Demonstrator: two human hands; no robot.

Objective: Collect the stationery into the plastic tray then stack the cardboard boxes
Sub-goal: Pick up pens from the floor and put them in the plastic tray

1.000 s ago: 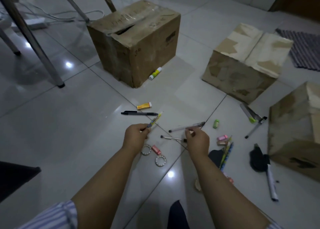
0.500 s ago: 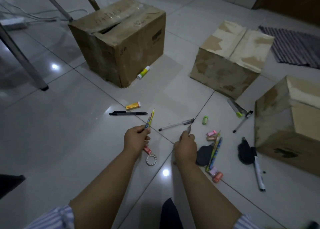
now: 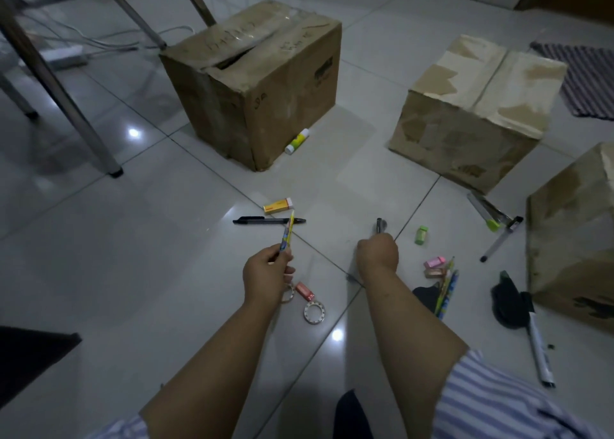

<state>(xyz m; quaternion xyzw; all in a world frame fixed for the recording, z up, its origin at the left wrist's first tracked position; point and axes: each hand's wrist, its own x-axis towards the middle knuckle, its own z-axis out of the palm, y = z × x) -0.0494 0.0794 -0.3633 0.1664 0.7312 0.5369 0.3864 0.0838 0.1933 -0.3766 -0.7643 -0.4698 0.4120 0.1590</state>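
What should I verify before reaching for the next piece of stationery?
1. Left hand grips the yellow pencil: ok.
2. Right hand grips a dark pen, its tip poking above the fist: ok.
3. Black pen lies free on the floor, just beyond the left hand: ok.
4. Orange eraser beside it, unobstructed: ok.
5. Plastic tray in view for the drop-off: not ok, none visible.
6. Spare finger room in either hand for another item: cannot tell.
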